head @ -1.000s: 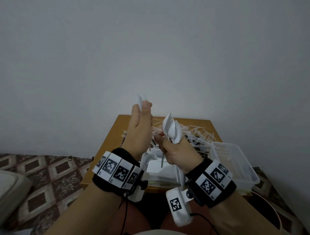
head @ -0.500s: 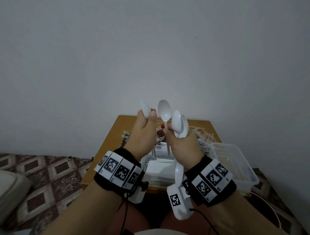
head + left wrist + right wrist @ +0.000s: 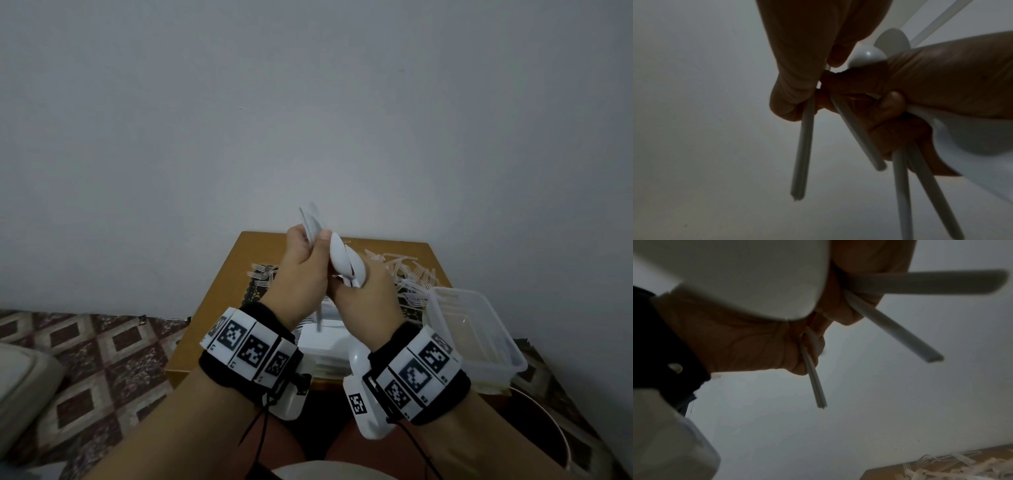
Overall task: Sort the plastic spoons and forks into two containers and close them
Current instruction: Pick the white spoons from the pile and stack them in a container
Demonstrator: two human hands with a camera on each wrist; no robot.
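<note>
My left hand (image 3: 301, 274) and right hand (image 3: 366, 294) grip spoons (image 3: 346, 263) above the table (image 3: 222, 298); forks (image 3: 411, 274) and a tub (image 3: 479, 329) lie behind.

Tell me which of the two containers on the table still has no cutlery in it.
The clear container at the table's right edge: nothing shows in it. The other container, behind the hands, already has white spoons lined up inside.

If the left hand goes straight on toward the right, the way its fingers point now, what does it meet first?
Almost at once the right hand and the spoons it grips: the left hand, holding its own spoons, is already against it in the head view. How far apart they are in depth is unclear.
</note>
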